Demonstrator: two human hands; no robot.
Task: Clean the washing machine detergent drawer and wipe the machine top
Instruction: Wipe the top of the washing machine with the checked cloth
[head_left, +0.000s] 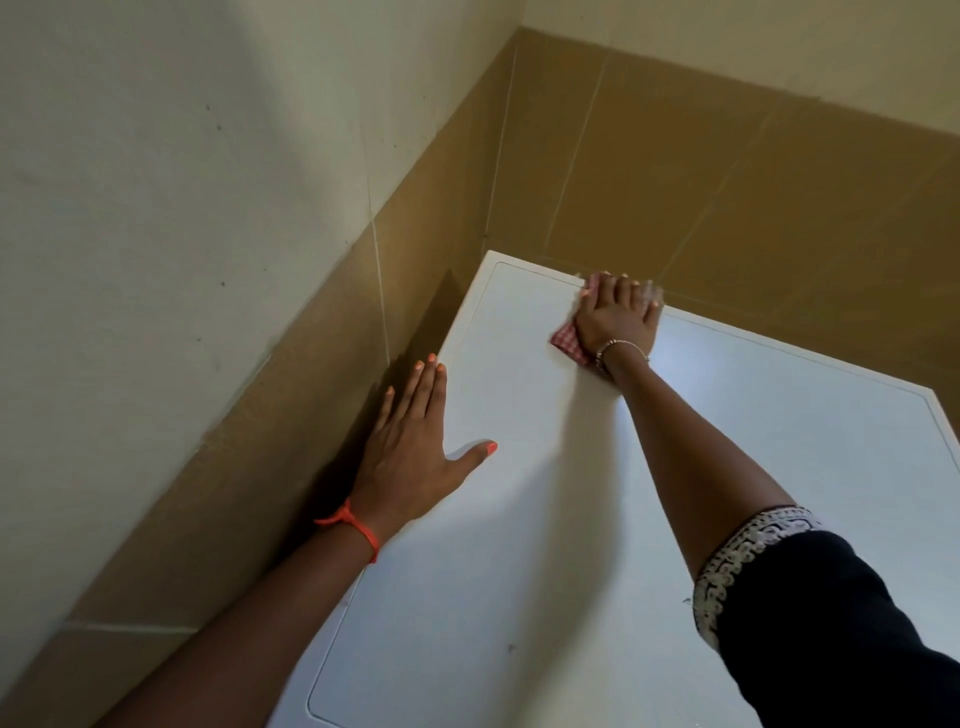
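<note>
A person's outstretched right hand (616, 318) presses a red-checked cloth (565, 340) flat-fingered against the machine top (530, 545); the left hand (415, 449) rests there, fingers straight and holding nothing.

1. The scene is lit softly and rather dimly, and no lamp or window is seen.
2. A pale bluish sheen is spread over the right part of the machine top (753, 415), so the light appears to come from that side.
3. A deep shadow is cast in the gap between the machine and the left wall (156, 260), beside the left hand (410, 452).
4. A fainter shadow is laid on the top just left of the right forearm (691, 457).
5. The fingers (649, 293) of the right hand (618, 322) are smeared by motion blur.
6. The tile lines (382, 291) are bent by the wide lens, and the whole picture is slightly soft.
</note>
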